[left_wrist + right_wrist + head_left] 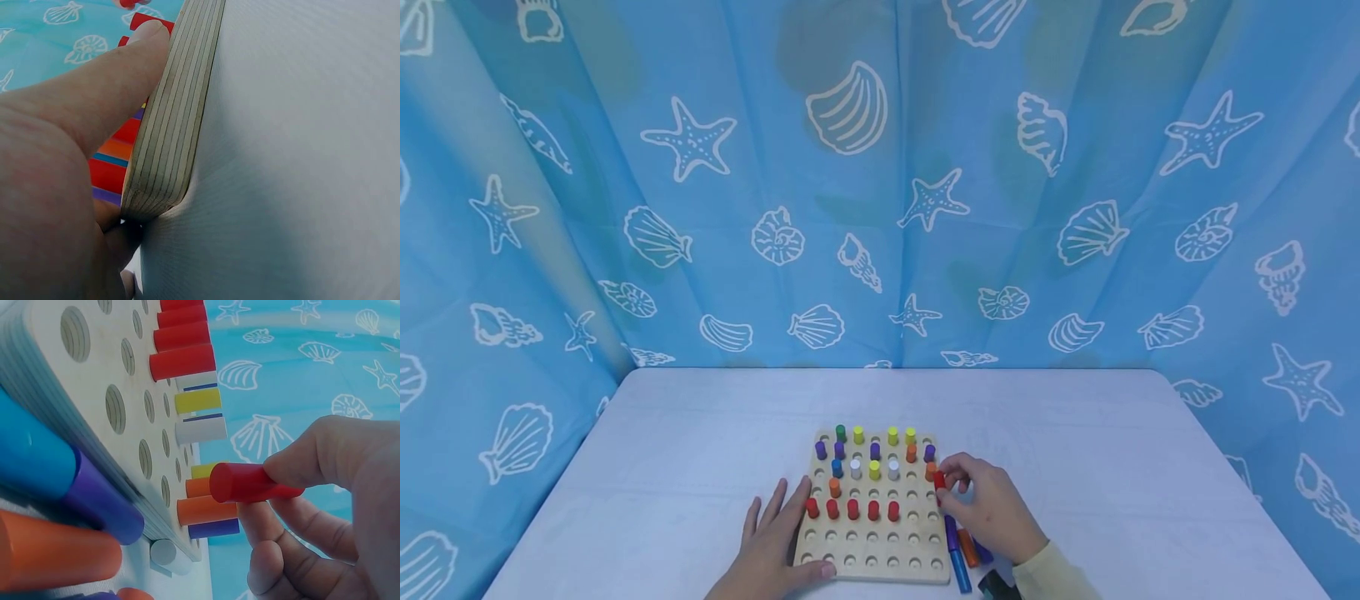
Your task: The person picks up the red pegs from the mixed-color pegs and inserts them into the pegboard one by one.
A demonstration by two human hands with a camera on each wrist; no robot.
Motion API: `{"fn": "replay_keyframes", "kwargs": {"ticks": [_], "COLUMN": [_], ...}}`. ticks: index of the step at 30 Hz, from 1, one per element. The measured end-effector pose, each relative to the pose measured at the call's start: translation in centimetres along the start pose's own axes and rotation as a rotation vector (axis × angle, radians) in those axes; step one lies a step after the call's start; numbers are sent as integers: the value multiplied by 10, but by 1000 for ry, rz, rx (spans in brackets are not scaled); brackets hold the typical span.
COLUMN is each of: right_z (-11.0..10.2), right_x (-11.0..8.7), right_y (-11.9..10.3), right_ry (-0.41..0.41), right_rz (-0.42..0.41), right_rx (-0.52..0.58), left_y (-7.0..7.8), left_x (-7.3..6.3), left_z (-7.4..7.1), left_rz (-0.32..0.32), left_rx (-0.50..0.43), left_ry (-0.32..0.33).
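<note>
A wooden pegboard [895, 572] with rows of round holes lies on the table. My right hand [996, 504] pinches a red peg [250, 482] between thumb and fingers, just above the board's right edge. The peg is tilted and out of any hole. Along the board's left side rest the straight, spread fingers of my left hand [767, 550], its thumb over the near left corner. Several red pegs [853, 509] stand in one row. Farther back are upright yellow, white, orange, purple, blue and green pegs.
Loose pegs lie right of the board: a blue peg [959, 572], an orange peg [967, 548], purple ones and a white peg [165, 553]. A dark object [997, 586] shows by the right sleeve. Behind the white table [715, 433] hangs a blue shell-print curtain [865, 192].
</note>
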State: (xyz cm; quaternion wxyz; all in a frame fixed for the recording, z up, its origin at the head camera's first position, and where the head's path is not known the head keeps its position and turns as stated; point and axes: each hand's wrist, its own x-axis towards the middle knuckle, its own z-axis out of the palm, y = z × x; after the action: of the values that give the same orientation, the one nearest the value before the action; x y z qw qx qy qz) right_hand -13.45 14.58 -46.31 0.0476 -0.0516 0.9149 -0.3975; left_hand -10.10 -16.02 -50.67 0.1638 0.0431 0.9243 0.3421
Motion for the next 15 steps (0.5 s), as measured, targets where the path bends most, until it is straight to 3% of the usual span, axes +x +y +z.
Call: {"fn": "replay_keyframes", "kwargs": {"ticks": [15], "right_z": [4], "right_x": [-1], "right_y": [-3], "right_ry": [-43], "right_rz": [-70], "right_rx": [-60], "left_y": [0], "left_x": [-1], "left_z": [1], "left_rz": [9], "left_rx": [-11], "left_ry": [4]}}
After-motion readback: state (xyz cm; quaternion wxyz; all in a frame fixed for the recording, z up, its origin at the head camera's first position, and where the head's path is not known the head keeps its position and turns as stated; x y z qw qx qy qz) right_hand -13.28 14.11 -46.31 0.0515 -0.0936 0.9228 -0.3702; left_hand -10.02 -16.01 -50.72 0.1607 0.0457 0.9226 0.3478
